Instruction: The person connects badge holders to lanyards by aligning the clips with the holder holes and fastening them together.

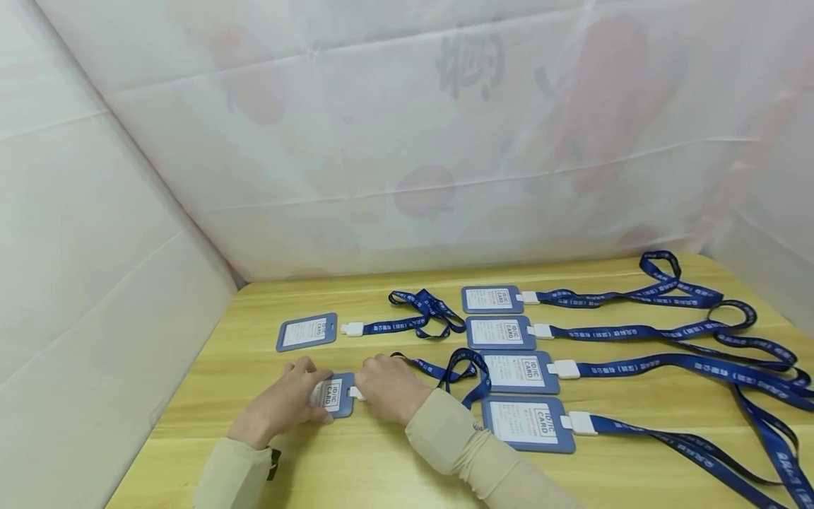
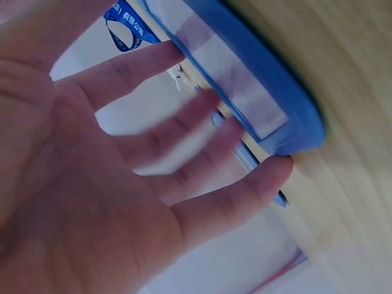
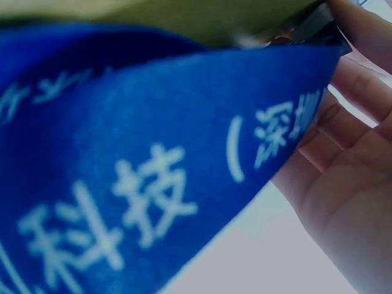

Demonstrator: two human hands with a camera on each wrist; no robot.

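A blue ID card holder (image 1: 344, 396) with a white printed card lies on the wooden table, front centre-left. My left hand (image 1: 286, 401) holds it from the left, with fingers along its far edge and the thumb at its near edge. At the holder's slotted right end, my right hand (image 1: 391, 387) pinches the white clip (image 1: 357, 393) of a dark blue lanyard (image 3: 141, 159). The clip touches the slot end; whether it is fastened there I cannot tell. Behind my hands lies another card holder (image 1: 307, 332), apart from its lanyard's white clip (image 1: 352, 329).
Several card holders clipped to lanyards form a column at right, among them a far one (image 1: 492, 300) and a near one (image 1: 529, 424). Their straps (image 1: 668, 367) stretch across the right side of the table (image 1: 356, 466). White cloth (image 1: 356, 141) hangs behind and beside it.
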